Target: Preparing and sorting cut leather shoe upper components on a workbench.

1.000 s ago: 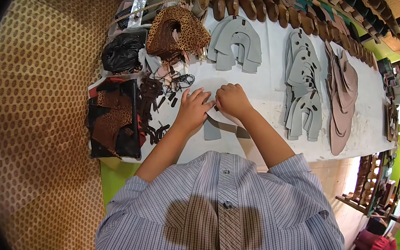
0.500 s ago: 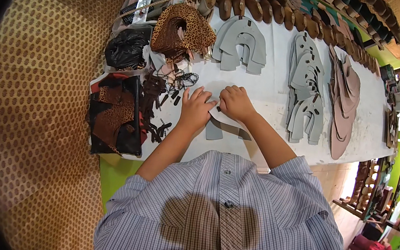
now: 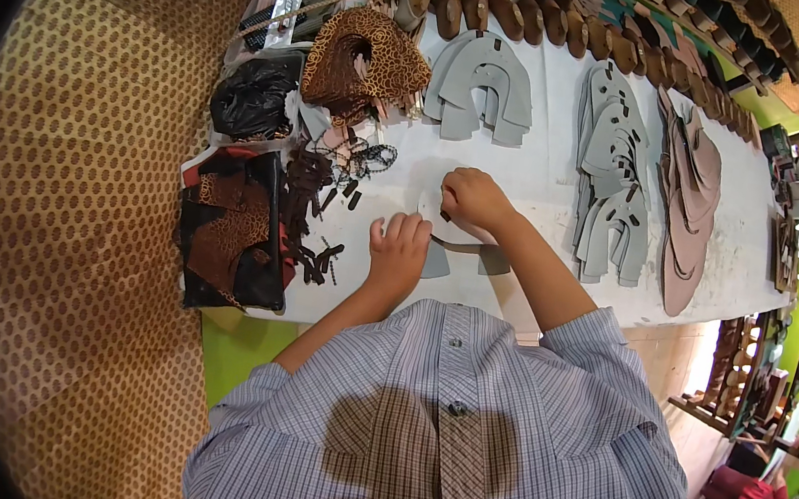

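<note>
A curved grey shoe-upper piece (image 3: 435, 262) lies on the white table in front of me, partly hidden by my hands. My left hand (image 3: 399, 254) rests palm down at its left side, fingers stretched out and slightly apart. Just beyond the piece, my right hand (image 3: 476, 200) is closed, its fingertips pinched on a small dark tab (image 3: 444, 215) that is mostly covered. To the left are loose dark brown tabs (image 3: 353, 200) and a heap of dark brown strips (image 3: 308, 177).
Stacked grey upper pieces (image 3: 484, 84) lie at the back and to the right (image 3: 614, 232), beside pinkish ones (image 3: 686, 237). Leopard-print pieces (image 3: 369, 59), a black bag (image 3: 254, 94) and a dark tray (image 3: 270, 233) line the left. Brown shoe lasts (image 3: 511, 14) edge the back.
My left hand has drawn back toward me, away from my right hand, and its fingers have straightened. My right hand stays nearly in place, still closed.
</note>
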`<state>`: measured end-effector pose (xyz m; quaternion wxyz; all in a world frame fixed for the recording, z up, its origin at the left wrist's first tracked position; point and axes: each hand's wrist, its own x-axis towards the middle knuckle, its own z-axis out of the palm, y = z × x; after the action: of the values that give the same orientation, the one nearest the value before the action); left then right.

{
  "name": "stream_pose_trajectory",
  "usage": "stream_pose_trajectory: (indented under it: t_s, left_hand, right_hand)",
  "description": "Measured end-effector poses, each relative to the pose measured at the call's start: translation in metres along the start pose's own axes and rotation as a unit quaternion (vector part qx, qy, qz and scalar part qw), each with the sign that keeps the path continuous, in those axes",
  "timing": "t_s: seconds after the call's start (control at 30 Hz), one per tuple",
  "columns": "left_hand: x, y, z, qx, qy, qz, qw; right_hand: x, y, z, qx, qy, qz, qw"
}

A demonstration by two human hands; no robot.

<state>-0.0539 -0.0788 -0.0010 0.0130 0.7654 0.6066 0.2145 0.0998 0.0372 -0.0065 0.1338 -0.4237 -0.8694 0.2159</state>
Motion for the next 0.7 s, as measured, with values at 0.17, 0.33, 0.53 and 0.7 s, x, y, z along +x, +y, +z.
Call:
stream_pose_trajectory:
  t_s: [0.17, 0.33, 0.53, 0.7]
  left_hand:
    - [-0.003, 0.0, -0.001, 0.017, -0.013, 0.049, 0.999]
    - [-0.007, -0.002, 0.005, 0.025, 0.002, 0.046, 0.999]
    - [-0.006, -0.002, 0.006, 0.0, -0.005, 0.048, 0.999]
    - [-0.006, -0.009, 0.013, -0.085, -0.03, 0.063, 0.994]
  right_hand:
    - [0.007, 0.012, -0.001, 0.02, -0.023, -0.019, 0.999]
    - [0.012, 0.017, -0.005, 0.042, -0.048, -0.023, 0.998]
    - [0.01, 0.014, -0.021, 0.132, -0.036, 0.055, 0.989]
    - [-0.021, -0.014, -0.048, 0.106, -0.038, -0.007, 0.994]
